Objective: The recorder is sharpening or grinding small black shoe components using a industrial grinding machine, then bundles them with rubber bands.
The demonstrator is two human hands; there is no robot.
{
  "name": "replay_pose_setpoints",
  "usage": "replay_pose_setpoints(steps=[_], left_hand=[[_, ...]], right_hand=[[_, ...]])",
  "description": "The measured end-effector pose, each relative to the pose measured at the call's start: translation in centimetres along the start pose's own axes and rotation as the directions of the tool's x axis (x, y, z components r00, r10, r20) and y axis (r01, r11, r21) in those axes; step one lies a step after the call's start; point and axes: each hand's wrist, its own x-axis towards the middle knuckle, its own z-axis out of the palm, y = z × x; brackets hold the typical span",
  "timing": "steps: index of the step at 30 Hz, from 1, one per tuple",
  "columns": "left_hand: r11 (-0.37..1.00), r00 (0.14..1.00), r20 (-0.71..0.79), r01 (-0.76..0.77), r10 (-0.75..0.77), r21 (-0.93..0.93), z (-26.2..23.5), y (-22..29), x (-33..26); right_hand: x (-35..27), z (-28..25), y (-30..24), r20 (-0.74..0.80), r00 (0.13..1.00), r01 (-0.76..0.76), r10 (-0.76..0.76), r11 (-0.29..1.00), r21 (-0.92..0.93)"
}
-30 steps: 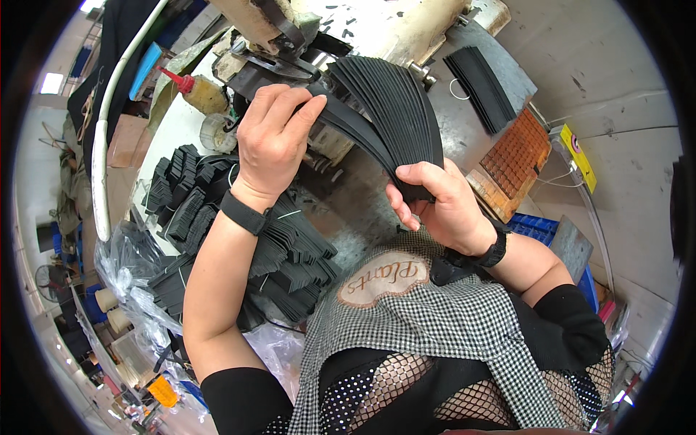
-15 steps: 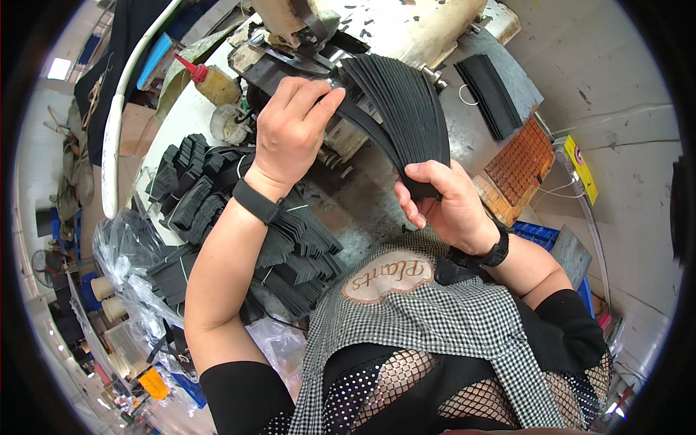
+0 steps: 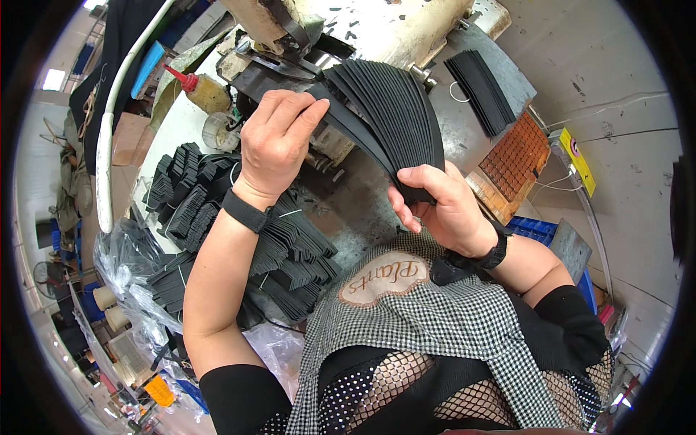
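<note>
My right hand point(image 3: 453, 210) grips the lower end of a thick stack of black flat strips point(image 3: 395, 116), thumb on top. The strips spread like a fan toward the machine. My left hand point(image 3: 277, 141) pinches the far end of one black strip point(image 3: 357, 132) between thumb and fingers. That strip stands apart from the fan along most of its length, and its near end runs into my right grip. Behind the fan is a worn cream-coloured machine point(image 3: 406, 29) with a dark metal plate point(image 3: 272, 76) close to my left fingers.
Tied bundles of black strips point(image 3: 290, 246) pile up left of centre, partly behind my left forearm. A tied bundle point(image 3: 480, 90) lies at the right, near a brown gridded block point(image 3: 516, 156). A red-tipped bottle point(image 3: 206, 90) stands on the left, with a pale hose point(image 3: 109, 145) beyond.
The whole view has shifted a little. My left hand has moved slightly left and down with the strip end, and my right hand keeps its hold on the stack.
</note>
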Motion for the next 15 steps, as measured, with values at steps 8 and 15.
replay_pose_setpoints(steps=[8,15], left_hand=[[0.999,0.999,-0.018,-0.027,0.027,-0.029,0.86,-0.15,0.07],[0.998,1.0,0.022,-0.016,0.017,-0.053,0.55,-0.04,0.06]], right_hand=[[0.04,0.1,-0.16,-0.045,0.999,0.025,-0.027,0.999,-0.034],[-0.15,-0.11,-0.12,-0.027,0.999,0.023,-0.024,0.999,-0.038]])
